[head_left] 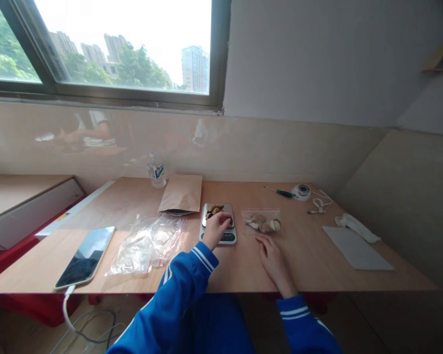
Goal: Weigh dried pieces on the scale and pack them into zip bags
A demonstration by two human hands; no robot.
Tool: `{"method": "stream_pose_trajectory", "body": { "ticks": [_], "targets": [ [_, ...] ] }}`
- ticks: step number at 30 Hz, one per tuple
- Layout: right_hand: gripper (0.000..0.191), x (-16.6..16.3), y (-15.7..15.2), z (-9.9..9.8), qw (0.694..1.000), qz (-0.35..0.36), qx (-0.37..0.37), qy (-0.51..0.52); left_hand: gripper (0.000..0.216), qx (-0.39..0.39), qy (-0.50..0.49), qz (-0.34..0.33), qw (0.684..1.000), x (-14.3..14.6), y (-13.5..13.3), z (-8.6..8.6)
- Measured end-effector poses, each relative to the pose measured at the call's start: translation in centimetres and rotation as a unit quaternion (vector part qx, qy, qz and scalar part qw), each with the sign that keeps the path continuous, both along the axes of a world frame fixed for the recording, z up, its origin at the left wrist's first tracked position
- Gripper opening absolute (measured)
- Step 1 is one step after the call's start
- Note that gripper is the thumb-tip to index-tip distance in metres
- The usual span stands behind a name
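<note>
- Left hand (216, 228) over the kitchen scale (227, 238) at mid-desk (317, 260), fingers curled at the brown pieces (214, 210) on its pan; cannot tell if one is held.
- Right hand (273, 260) flat on desk, fingers loosely spread, empty, near zip bag (262, 221).

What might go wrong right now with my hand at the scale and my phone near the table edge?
The left hand is over the scale; any pressure may skew the reading or knock the brown pieces off. The phone lies by the front edge of the table with its cable hanging below; a snag might drag it down.
</note>
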State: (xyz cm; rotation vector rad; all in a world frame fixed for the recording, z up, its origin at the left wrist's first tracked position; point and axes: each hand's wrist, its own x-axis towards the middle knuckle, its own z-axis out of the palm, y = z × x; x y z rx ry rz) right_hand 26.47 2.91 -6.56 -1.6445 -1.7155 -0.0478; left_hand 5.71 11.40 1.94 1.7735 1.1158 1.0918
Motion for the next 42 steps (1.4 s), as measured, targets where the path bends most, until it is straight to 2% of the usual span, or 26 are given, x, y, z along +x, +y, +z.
{"method": "stream_pose_trajectory", "body": {
  "ticks": [4, 6, 8, 14, 19, 22, 25, 29, 33, 42],
  "targets": [
    [0.032, 0.0, 0.0, -0.1, 1.000, 0.001, -0.002, 0.004, 0.016, 0.103, 0.092, 0.040, 0.990, 0.6, 0.3, -0.1],
    [0.032, 0.0, 0.0, -0.1, 1.000, 0.000, -0.004, 0.006, 0.019, 0.164, 0.121, 0.084, 0.975, -0.2, -0.2, 0.1],
    [0.032, 0.0, -0.1, -0.1, 1.000, 0.000, -0.005, 0.004, 0.020, 0.190, 0.135, 0.127, 0.964, -1.5, -0.7, 0.5],
    [0.032, 0.0, 0.0, -0.2, 1.000, 0.002, 0.000, 0.002, 0.025, 0.148, 0.165, 0.210, 0.952, -6.1, -0.1, 1.1],
    [0.032, 0.1, 0.0, -0.2, 1.000, 0.005, 0.002, 0.001, 0.028, 0.103, 0.246, 0.297, 0.917, -10.7, 2.1, -1.1],
    [0.032, 0.1, -0.1, 0.0, 1.000, 0.003, 0.001, -0.004, 0.032, 0.092, 0.314, 0.299, 0.896, -12.5, 3.1, -2.9],
    [0.032, 0.0, -0.1, 0.1, 1.000, 0.002, 0.005, -0.006, 0.038, 0.093, 0.358, 0.287, 0.884, -12.9, 3.8, -4.2],
    [0.032, 0.0, -0.2, 0.2, 1.000, 0.005, 0.008, -0.004, 0.043, 0.123, 0.408, 0.229, 0.875, -12.7, 4.6, -5.0],
    [0.032, 0.0, -0.2, 0.3, 1.000, 0.003, 0.002, -0.004, 0.045, 0.129, 0.454, 0.182, 0.863, -12.5, 5.4, -5.1],
    [0.033, -0.3, -0.4, 0.8, 1.000, 0.004, 0.009, 0.011, 0.036, 0.086, 0.475, 0.172, 0.859, -12.0, 5.8, -4.2]
  ]
}}
